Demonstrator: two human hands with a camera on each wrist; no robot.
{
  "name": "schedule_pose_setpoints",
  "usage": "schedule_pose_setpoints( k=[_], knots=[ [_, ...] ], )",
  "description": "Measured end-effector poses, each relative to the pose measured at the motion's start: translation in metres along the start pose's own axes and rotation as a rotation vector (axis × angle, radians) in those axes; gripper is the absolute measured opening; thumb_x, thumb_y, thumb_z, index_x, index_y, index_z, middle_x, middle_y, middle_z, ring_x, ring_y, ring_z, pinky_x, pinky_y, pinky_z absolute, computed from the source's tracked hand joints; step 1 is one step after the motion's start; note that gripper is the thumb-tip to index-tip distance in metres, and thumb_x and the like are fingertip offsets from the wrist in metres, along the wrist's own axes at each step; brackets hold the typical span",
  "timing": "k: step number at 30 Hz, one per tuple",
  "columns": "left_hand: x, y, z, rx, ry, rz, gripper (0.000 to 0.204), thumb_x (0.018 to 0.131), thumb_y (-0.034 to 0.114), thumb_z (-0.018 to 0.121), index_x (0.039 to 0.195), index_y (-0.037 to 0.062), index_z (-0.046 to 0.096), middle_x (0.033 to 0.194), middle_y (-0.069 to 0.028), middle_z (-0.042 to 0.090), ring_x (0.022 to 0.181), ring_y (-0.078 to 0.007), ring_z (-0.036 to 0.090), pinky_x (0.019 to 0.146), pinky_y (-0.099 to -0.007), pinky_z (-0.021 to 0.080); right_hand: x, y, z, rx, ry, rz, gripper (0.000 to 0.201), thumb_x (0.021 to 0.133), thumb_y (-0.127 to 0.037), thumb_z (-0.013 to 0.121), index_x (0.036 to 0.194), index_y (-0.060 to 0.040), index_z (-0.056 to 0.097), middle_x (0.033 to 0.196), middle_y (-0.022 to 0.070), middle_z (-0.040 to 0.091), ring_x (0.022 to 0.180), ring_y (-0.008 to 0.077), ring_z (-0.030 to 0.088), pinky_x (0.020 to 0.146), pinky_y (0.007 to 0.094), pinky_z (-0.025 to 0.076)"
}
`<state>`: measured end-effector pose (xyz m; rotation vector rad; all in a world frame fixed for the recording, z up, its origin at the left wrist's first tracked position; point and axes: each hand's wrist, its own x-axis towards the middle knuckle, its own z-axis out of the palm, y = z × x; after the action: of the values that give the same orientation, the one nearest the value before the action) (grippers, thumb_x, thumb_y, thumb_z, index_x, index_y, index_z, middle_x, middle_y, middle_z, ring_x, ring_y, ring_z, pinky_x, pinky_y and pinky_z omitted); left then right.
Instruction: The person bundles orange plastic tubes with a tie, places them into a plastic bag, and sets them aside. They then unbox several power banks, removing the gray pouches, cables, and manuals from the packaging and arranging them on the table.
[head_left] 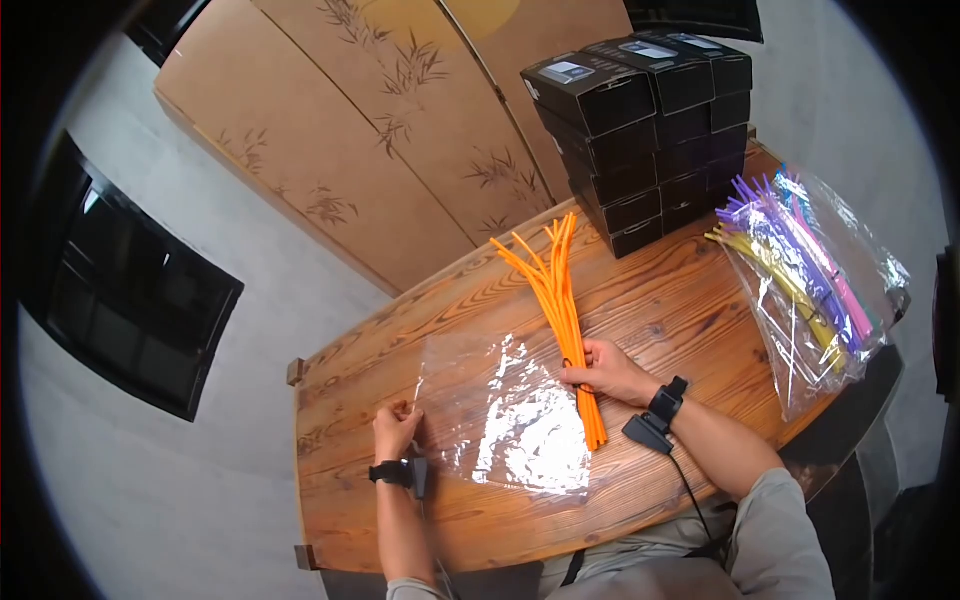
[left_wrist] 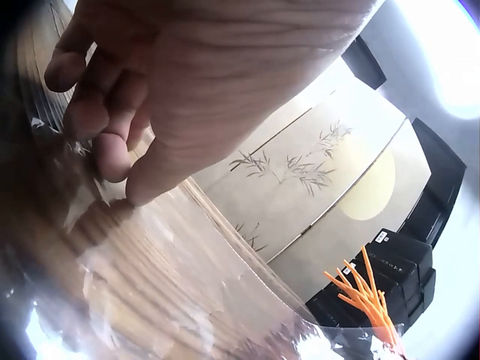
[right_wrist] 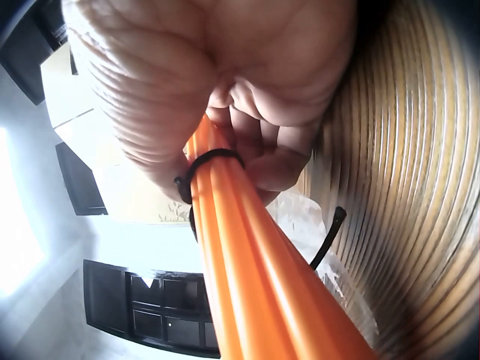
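A bundle of thin orange plastic sticks [head_left: 562,318] slants over the table, its loose ends fanned out toward the far side. My right hand [head_left: 614,372] grips it near its lower end, thumb across the front. Close by the fingers, a black twist tie [right_wrist: 217,154] circles the sticks, one tail poking out. Flat on the tabletop lies a clear plastic bag [head_left: 455,425], shiny with reflections, and the bundle overlaps its right side. At the bag's left edge my left hand [head_left: 396,430] pinches the film between thumb and fingers; the other fingers are loosely curled.
Black boxes [head_left: 625,150] stand stacked at the back of the wooden table [head_left: 350,500]. On the right, a larger clear bag [head_left: 870,240] holds purple, yellow and pink stick bundles. A folding screen [head_left: 330,130] with bamboo drawings rises behind the table. Cables trail from both wrist cameras.
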<state>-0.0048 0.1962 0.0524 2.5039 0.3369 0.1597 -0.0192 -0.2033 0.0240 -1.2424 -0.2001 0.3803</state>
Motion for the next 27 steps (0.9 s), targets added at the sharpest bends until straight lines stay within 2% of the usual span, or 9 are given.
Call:
schedule_pose_setpoints(
  k=[2, 5, 8, 14, 17, 20, 23, 26, 27],
  knots=[
    [-0.005, 0.006, -0.001, -0.081, -0.052, -0.034, 0.041, 0.075, 0.021, 0.079, 0.103, -0.0064, 0.067, 0.078, -0.0081, 0.069, 0.069, -0.0111, 0.065, 0.063, -0.0252, 0.052, 0.001, 0.002, 0.000, 0.007, -0.010, -0.025, 0.020, 0.088, -0.014, 0.071, 0.098, -0.0028, 0.057, 0.082, 0.0014, 0.063, 0.071, 0.0062, 0.059, 0.061, 0.0199, 0.048],
    [-0.004, -0.002, 0.007, -0.105, -0.037, -0.021, 0.032, 0.074, 0.024, 0.079, 0.090, -0.0030, 0.069, 0.068, -0.0069, 0.067, 0.062, -0.0138, 0.064, 0.059, -0.0279, 0.051, 0.000, 0.002, 0.001, 0.017, 0.000, -0.022, 0.020, 0.088, -0.015, 0.072, 0.097, -0.0030, 0.058, 0.083, 0.0014, 0.064, 0.072, 0.0062, 0.060, 0.062, 0.0200, 0.048],
    [-0.002, -0.009, 0.010, 0.011, -0.048, -0.027, 0.031, 0.075, 0.026, 0.078, 0.086, -0.0022, 0.069, 0.069, -0.0073, 0.068, 0.062, -0.0143, 0.064, 0.059, -0.0283, 0.051, 0.001, 0.004, -0.001, 0.005, -0.012, -0.025, 0.022, 0.088, -0.016, 0.073, 0.099, -0.0034, 0.059, 0.085, 0.0032, 0.066, 0.074, 0.0072, 0.062, 0.064, 0.0204, 0.049],
    [-0.002, -0.009, 0.007, 0.056, -0.118, -0.088, 0.021, 0.082, 0.019, 0.074, 0.079, -0.0003, 0.067, 0.068, -0.0039, 0.067, 0.059, -0.0091, 0.061, 0.051, -0.0250, 0.048, 0.001, 0.004, -0.002, 0.024, -0.034, -0.001, 0.021, 0.088, -0.014, 0.074, 0.099, -0.0036, 0.059, 0.085, 0.0027, 0.066, 0.073, 0.0068, 0.062, 0.064, 0.0192, 0.049],
    [0.011, -0.029, 0.011, -0.212, 0.213, -0.020, 0.022, 0.084, 0.021, 0.072, 0.087, 0.0004, 0.065, 0.072, -0.0087, 0.068, 0.060, -0.0151, 0.062, 0.054, -0.0288, 0.050, 0.001, 0.006, -0.003, 0.015, -0.035, -0.019, 0.021, 0.088, -0.015, 0.073, 0.098, -0.0035, 0.059, 0.085, 0.0018, 0.065, 0.073, 0.0063, 0.060, 0.064, 0.0204, 0.049],
    [0.017, -0.021, -0.006, -0.668, 0.475, 0.011, 0.022, 0.093, 0.015, 0.064, 0.109, 0.0023, 0.057, 0.080, -0.0075, 0.067, 0.062, -0.0130, 0.060, 0.050, -0.0263, 0.048, 0.001, 0.006, -0.003, 0.015, -0.022, -0.027, 0.022, 0.087, -0.016, 0.073, 0.099, -0.0034, 0.059, 0.085, 0.0012, 0.065, 0.074, 0.0064, 0.060, 0.064, 0.0207, 0.050],
    [0.008, 0.010, -0.021, -0.839, 0.587, 0.099, 0.034, 0.096, 0.011, 0.060, 0.125, 0.0052, 0.044, 0.089, -0.0075, 0.065, 0.067, -0.0112, 0.060, 0.050, -0.0237, 0.048, 0.002, 0.007, -0.002, 0.017, -0.019, -0.023, 0.022, 0.088, -0.016, 0.074, 0.098, -0.0033, 0.059, 0.085, 0.0010, 0.064, 0.074, 0.0066, 0.060, 0.065, 0.0209, 0.050],
    [-0.008, 0.038, -0.015, -1.087, 0.363, 0.116, 0.046, 0.094, 0.008, 0.064, 0.131, 0.0058, 0.039, 0.093, -0.0079, 0.065, 0.073, -0.0128, 0.062, 0.054, -0.0253, 0.051, 0.000, 0.003, -0.001, 0.012, -0.018, -0.005, 0.020, 0.088, -0.013, 0.073, 0.100, -0.0036, 0.059, 0.085, 0.0009, 0.065, 0.076, 0.0075, 0.063, 0.067, 0.0201, 0.050],
    [-0.015, 0.048, -0.010, -1.160, 0.298, 0.041, 0.058, 0.091, 0.006, 0.068, 0.138, 0.0043, 0.034, 0.095, -0.0086, 0.065, 0.076, -0.0141, 0.063, 0.060, -0.0252, 0.053, 0.000, 0.004, -0.001, 0.013, -0.023, -0.011, 0.020, 0.088, -0.013, 0.073, 0.099, -0.0037, 0.059, 0.085, 0.0009, 0.065, 0.076, 0.0075, 0.063, 0.067, 0.0202, 0.050]
  ],
)
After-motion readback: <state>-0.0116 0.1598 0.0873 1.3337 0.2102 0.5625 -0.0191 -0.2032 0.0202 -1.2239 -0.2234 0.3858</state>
